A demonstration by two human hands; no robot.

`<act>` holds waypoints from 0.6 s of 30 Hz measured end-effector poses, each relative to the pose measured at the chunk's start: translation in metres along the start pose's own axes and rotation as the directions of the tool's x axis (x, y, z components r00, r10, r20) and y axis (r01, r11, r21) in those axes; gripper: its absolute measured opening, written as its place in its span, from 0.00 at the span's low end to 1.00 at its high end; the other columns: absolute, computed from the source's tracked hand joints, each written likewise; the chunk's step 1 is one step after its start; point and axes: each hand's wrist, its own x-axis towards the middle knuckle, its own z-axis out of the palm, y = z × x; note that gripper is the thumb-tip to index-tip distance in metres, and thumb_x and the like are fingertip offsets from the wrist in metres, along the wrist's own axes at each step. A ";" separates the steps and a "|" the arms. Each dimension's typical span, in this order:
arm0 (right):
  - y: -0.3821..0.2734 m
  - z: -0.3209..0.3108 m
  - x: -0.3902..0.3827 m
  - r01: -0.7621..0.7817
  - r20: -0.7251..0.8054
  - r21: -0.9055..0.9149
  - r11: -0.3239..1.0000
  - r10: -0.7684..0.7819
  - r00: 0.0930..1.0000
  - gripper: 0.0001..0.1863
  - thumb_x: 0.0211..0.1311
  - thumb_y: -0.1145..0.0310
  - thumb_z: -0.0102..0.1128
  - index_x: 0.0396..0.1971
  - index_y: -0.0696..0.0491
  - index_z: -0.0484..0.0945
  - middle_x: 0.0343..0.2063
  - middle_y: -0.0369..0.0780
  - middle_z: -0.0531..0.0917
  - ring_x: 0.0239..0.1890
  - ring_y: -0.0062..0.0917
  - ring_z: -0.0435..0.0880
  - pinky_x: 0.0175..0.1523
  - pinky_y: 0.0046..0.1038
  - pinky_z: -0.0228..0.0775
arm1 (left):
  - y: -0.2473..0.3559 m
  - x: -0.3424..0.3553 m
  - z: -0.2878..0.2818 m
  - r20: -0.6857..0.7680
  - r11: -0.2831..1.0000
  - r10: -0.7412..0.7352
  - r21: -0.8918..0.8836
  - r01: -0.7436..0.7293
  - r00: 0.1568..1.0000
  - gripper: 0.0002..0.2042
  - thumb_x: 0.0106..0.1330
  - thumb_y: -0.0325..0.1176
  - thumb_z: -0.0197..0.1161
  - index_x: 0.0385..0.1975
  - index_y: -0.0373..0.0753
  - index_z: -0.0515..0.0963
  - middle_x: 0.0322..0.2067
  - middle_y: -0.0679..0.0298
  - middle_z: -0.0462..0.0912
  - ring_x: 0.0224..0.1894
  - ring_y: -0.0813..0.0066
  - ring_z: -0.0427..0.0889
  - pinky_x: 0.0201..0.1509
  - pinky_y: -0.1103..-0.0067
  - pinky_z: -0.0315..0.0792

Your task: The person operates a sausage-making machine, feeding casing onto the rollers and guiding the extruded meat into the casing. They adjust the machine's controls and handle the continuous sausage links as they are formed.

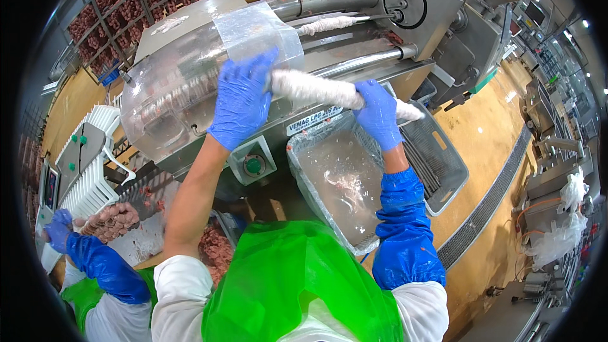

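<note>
My right hand (378, 114), in a blue glove, is wrapped around a long white shirred sausage casing (313, 88) near its right end. The casing lies roughly level in front of a stuffing machine, and a short tip sticks out past my right hand. At its left end is my left hand (240, 101), also gloved in blue, fingers stretched out over the machine's clear cover (168, 88). Its thumb side meets the casing end; motion slightly blurs it. Beyond, another white casing (329, 24) sits on a thin metal tube of the machine.
Below my right hand stands a lined tub (294, 158) with water and white casing scraps. Right of it is a grey crate (460, 158) with dark rods. At left, a co-worker's gloved hand (58, 231) is beside sausage links (111, 221). Ground meat (215, 254) lies near my left arm.
</note>
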 end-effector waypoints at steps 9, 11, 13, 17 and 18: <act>-0.027 0.032 0.037 -0.238 -0.095 0.703 0.670 0.420 0.902 0.18 0.48 0.72 0.68 0.42 0.57 0.77 0.37 0.38 0.82 0.38 0.26 0.80 0.45 0.28 0.73 | -0.003 -0.082 0.055 0.314 0.854 -0.277 -0.353 0.382 0.908 0.22 0.56 0.34 0.62 0.51 0.34 0.73 0.45 0.45 0.78 0.48 0.46 0.77 0.54 0.64 0.71; -0.021 0.048 0.032 -0.384 0.109 0.794 0.471 0.510 0.853 0.14 0.48 0.71 0.69 0.36 0.57 0.79 0.33 0.37 0.81 0.35 0.24 0.80 0.43 0.27 0.73 | 0.002 -0.123 0.091 0.605 0.732 -0.183 -0.442 0.518 0.775 0.23 0.59 0.38 0.60 0.52 0.33 0.72 0.48 0.47 0.78 0.50 0.50 0.78 0.58 0.66 0.70; -0.037 0.053 0.030 -0.437 0.255 0.845 0.307 0.486 0.836 0.10 0.49 0.71 0.68 0.32 0.54 0.79 0.29 0.36 0.79 0.33 0.24 0.79 0.41 0.28 0.73 | 0.021 -0.152 0.094 0.616 0.780 -0.229 -0.347 0.521 0.754 0.25 0.63 0.40 0.59 0.59 0.35 0.68 0.51 0.46 0.75 0.55 0.49 0.75 0.60 0.65 0.69; -0.040 0.058 0.017 -0.310 0.328 0.945 -0.106 0.307 0.894 0.20 0.53 0.80 0.59 0.48 0.50 0.71 0.43 0.37 0.76 0.48 0.32 0.78 0.64 0.52 0.65 | 0.026 -0.132 0.100 0.722 0.696 -0.225 -0.350 0.627 0.654 0.19 0.67 0.41 0.55 0.52 0.35 0.73 0.46 0.46 0.78 0.49 0.49 0.78 0.54 0.62 0.71; -0.045 0.058 0.018 -0.293 0.313 0.950 -0.113 0.294 0.903 0.20 0.54 0.81 0.58 0.48 0.49 0.71 0.43 0.37 0.76 0.49 0.32 0.77 0.65 0.54 0.63 | 0.022 -0.130 0.095 0.713 0.717 -0.234 -0.332 0.613 0.660 0.18 0.68 0.42 0.55 0.49 0.35 0.74 0.43 0.46 0.79 0.47 0.48 0.79 0.52 0.61 0.71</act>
